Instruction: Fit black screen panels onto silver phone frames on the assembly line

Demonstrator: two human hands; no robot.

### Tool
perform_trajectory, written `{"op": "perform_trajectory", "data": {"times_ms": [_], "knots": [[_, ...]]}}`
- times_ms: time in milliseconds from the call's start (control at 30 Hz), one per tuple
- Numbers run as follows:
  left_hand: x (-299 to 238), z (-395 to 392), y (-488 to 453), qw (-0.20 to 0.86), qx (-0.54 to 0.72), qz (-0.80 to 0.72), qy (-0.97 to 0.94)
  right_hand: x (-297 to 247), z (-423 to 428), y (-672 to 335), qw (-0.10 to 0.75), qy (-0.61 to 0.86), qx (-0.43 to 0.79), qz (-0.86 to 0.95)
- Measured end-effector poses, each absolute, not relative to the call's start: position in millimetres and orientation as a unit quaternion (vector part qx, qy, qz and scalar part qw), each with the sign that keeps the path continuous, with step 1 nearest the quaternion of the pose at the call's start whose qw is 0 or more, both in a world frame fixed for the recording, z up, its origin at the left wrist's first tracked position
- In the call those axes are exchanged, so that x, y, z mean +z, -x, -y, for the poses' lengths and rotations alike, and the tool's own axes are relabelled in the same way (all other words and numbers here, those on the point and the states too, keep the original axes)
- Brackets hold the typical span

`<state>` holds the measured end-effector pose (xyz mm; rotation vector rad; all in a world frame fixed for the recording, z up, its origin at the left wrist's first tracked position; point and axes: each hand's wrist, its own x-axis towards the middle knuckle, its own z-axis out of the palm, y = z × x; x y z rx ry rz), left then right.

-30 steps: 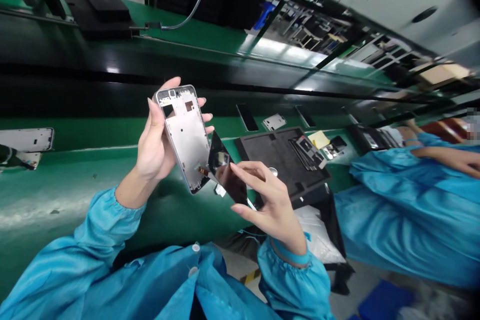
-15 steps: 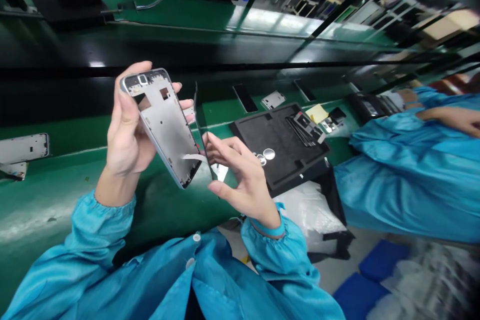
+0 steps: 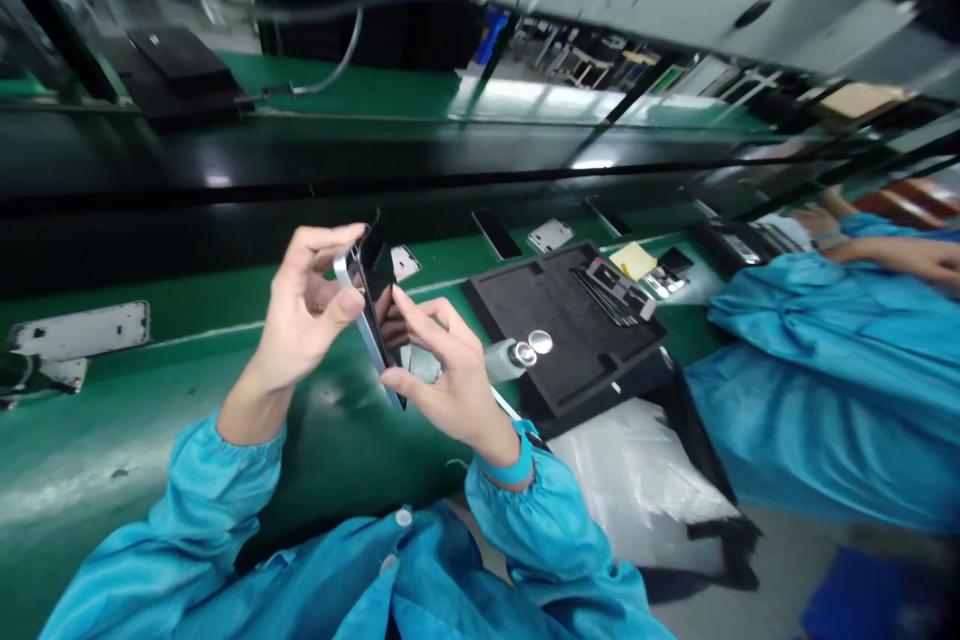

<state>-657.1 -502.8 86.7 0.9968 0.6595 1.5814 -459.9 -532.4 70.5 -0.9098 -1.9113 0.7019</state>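
- Phone frame [image 3: 367,345], one, silver-edged, held edge-on at mid-view, with one black screen panel [image 3: 377,265] lying close along its face; its upper end stands slightly off the frame, and I cannot tell whether the two are joined.
- Both of the person's hands are on this pair. The left hand [image 3: 304,325] is closed around the upper part, thumb on the panel side, fingers behind.
- The right hand [image 3: 450,380] sits at the lower part, fingertips [image 3: 399,298] against the panel; whether it is clamped or only touching cannot be told.
- The pair's lower end points down toward the green workbench [image 3: 150,420], with open bench to the left and below.
- Just right of the right hand lies one black foam tray [image 3: 517,305], with two round metal discs [image 3: 540,342] at its edge and a stack of dark strips [image 3: 607,295] on it.
- Farther along the bench lie two black panels [image 3: 495,233] and one white frame [image 3: 550,235].
- A co-worker's hand [image 3: 907,260] and blue sleeve [image 3: 810,360] are at the right edge, well apart.
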Motion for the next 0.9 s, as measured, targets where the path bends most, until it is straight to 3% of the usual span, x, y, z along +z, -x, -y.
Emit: {"op": "perform_trajectory", "data": {"times_ms": [200,400,533,667,900], "knots": [[80,502,657,0.494,0.65,-0.24,-0.525,52,514,465,0.44,0.341,0.27,0.786],[76,503,628,0.544,0.687,-0.288,-0.387,30,514,476,0.471,0.382,0.272,0.748],[82,508,618,0.586,0.641,-0.303,-0.393,51,509,472,0.536,0.405,0.364,0.646],[88,520,616,0.556,0.602,-0.333,-0.466,78,507,462,0.46,0.385,0.509,0.617],[92,553,614,0.563,0.56,-0.343,-0.502,101,536,455,0.482,0.343,0.543,0.597]]}}
